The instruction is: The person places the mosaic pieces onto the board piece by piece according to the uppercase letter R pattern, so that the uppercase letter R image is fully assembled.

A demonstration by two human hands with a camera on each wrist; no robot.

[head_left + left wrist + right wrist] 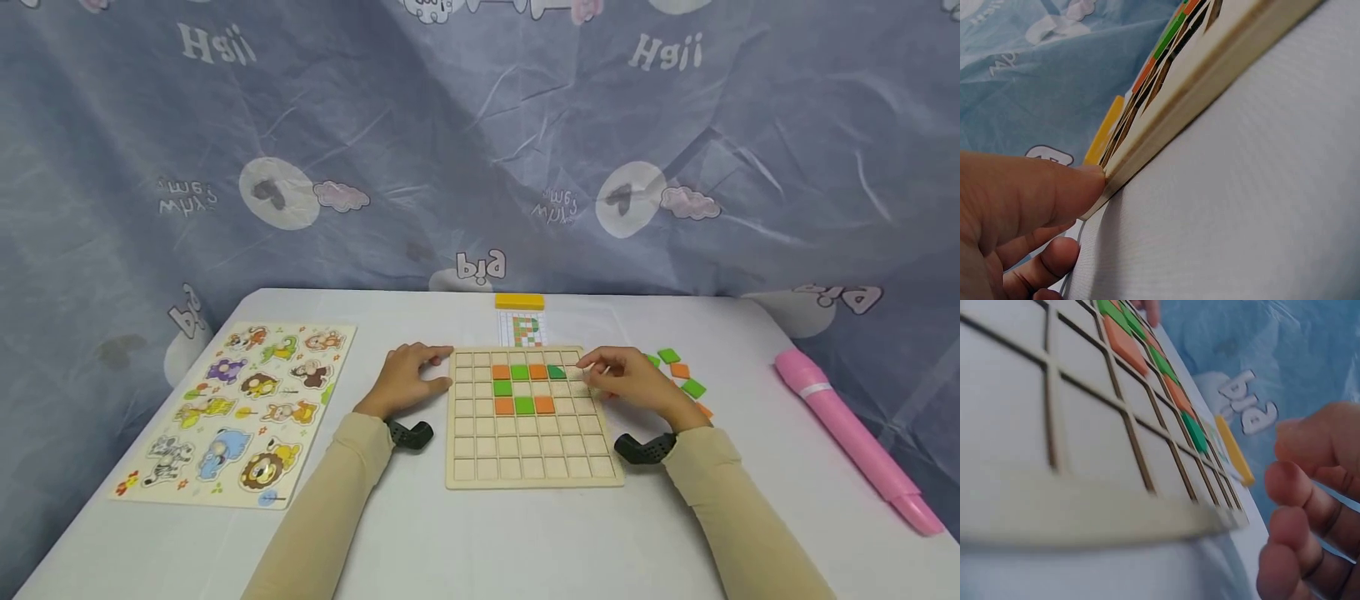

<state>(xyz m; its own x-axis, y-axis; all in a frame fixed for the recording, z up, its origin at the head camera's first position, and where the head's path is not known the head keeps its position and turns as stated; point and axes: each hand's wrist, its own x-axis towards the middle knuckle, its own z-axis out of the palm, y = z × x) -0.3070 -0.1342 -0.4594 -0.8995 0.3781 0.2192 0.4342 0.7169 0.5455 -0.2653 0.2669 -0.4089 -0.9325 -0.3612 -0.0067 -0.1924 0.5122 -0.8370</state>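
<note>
A wooden grid board (517, 471) lies flat between the hands, with several orange and green square tiles set in its cells. At the right end of the upper row is a dark green tile (557, 372) with one rounded corner, also seen in the right wrist view. My left hand (406, 379) rests at the board's upper left corner; its thumb (1079, 190) touches the side edge. Over the board's upper right edge hovers my right hand (633, 385), fingers loosely bent. In the right wrist view nothing shows between its thumb and fingertips (1288, 484).
Behind the board are a pattern card (524, 330) and a yellow bar (519, 302). Loose green and orange tiles (693, 388) lie beside the right hand. An animal puzzle board (240, 417) is at left, a thick pink pen (855, 437) at right. A printed cloth (420, 167) hangs behind.
</note>
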